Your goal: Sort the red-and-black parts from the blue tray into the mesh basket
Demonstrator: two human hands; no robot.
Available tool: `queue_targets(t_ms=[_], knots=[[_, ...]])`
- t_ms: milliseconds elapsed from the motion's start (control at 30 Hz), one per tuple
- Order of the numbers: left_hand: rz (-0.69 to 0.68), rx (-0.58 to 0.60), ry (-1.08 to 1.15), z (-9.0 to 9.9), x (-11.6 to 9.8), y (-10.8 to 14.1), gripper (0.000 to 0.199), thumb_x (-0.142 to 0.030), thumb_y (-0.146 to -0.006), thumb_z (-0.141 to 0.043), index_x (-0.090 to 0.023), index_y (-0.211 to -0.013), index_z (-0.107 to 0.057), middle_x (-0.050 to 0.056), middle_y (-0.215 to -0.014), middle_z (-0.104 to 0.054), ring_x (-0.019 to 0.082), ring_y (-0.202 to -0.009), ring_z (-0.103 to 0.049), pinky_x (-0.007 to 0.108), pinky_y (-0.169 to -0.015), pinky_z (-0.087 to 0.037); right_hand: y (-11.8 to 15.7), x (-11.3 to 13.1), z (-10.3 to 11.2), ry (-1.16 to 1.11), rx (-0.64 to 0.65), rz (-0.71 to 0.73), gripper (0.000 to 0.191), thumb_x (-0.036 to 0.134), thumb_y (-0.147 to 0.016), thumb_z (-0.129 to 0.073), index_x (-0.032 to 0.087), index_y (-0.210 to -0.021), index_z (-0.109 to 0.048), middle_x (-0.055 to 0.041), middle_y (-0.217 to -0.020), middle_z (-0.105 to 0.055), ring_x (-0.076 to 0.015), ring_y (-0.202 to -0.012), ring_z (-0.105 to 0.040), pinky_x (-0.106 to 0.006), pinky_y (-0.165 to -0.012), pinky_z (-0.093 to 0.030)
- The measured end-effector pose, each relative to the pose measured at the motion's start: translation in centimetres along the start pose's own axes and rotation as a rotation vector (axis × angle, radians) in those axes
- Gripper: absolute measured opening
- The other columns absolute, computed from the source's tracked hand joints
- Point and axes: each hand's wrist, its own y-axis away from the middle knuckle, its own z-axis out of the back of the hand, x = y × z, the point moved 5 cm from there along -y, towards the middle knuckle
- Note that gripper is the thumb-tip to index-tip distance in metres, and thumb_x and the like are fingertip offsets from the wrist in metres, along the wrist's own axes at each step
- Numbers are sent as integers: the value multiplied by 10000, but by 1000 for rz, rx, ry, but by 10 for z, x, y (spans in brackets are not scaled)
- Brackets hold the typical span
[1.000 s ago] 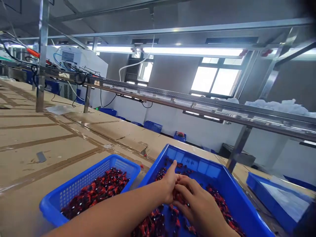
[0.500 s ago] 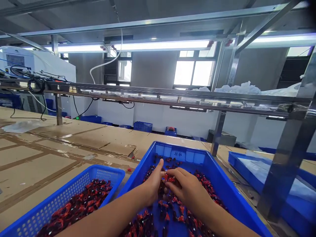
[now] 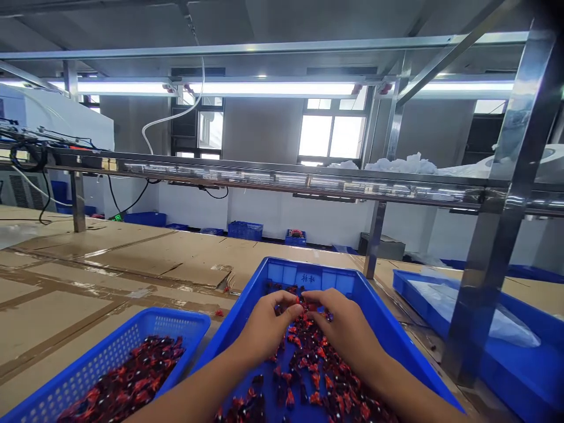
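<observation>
Inside a deep blue tray (image 3: 247, 305), both my hands are close together, fingertips almost meeting. My left hand (image 3: 267, 323) is closed, thumb against curled fingers, with a bit of red showing at the tips. Opposite it, my right hand (image 3: 346, 326) curves thumb and fingers round a small red-and-black piece (image 3: 311, 306); its exact kind is too small to make out. Many similar glossy red-and-black pieces (image 3: 315, 382) lie loose on the tray floor below. To the left, a perforated blue basket (image 3: 194, 329) contains a heap of the same pieces (image 3: 132, 376).
Cardboard sheets (image 3: 88, 329) with tape cover the table, a stray red piece (image 3: 219, 313) on them. Metal posts (image 3: 484, 282) and a shelf rail (image 3: 264, 176) stand ahead. At right is another blue tray (image 3: 408, 285) with a plastic bag (image 3: 476, 311).
My left hand has turned from thumb-up and straight to curled, its thumb now across toward the right hand. The hands are slightly farther apart. The view has shifted a little to the right.
</observation>
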Motion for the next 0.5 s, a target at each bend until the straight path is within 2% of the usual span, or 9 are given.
queue_targets(t_ms=[67,200,233,300,367,400,500], knots=[[-41,-32,-68,4,-6,1,194,-361,-839,-612,-215,-950,-678,-4,-973,-679,171,-924,-591,257,-825,-420,-1,-4,1,13,-4,-9,346,134,-853,-547,236,-1168,-646,-60,-1106,-699,-237,-1029,-636,-397,-904,-495],[-81,-69,-156,7,-19,5,178,-373,-855,-596,-250,-969,-655,-42,-928,-674,133,-714,-557,240,-697,-413,-4,-14,6,67,-25,-32,333,192,-895,-500,197,-1202,-629,-102,-1183,-677,-264,-1098,-615,-420,-951,-460],[-100,-69,-182,7,-23,6,175,-377,-856,-597,-255,-966,-655,-46,-916,-673,128,-678,-539,238,-676,-404,-5,-16,7,82,-8,-46,304,223,-911,-480,198,-1160,-653,-103,-1126,-700,-269,-1056,-636,-417,-921,-471],[-141,-66,-224,6,-29,8,163,-360,-862,-593,-261,-973,-657,-45,-922,-672,124,-658,-524,236,-662,-392,-6,-22,5,73,61,-116,297,269,-937,-425,203,-1041,-696,-81,-904,-742,-255,-854,-691,-385,-791,-509],[-165,-62,-245,6,-33,10,153,-337,-867,-587,-265,-982,-657,-43,-930,-672,124,-661,-524,234,-663,-388,-4,-28,1,-24,149,-227,310,291,-939,-402,205,-949,-699,-39,-706,-710,-216,-628,-679,-330,-635,-512],[-163,-59,-248,6,-34,10,151,-336,-869,-585,-266,-981,-656,-43,-926,-672,123,-653,-520,234,-658,-387,-2,-30,-1,-85,183,-273,295,300,-930,-414,205,-926,-693,-25,-668,-694,-199,-570,-664,-306,-587,-502],[-134,-50,-245,6,-31,10,151,-364,-866,-590,-266,-964,-650,-48,-902,-673,120,-632,-512,233,-645,-387,3,-30,-7,-153,241,-285,244,325,-895,-486,206,-834,-691,-11,-650,-683,-184,-582,-655,-272,-565,-477]])
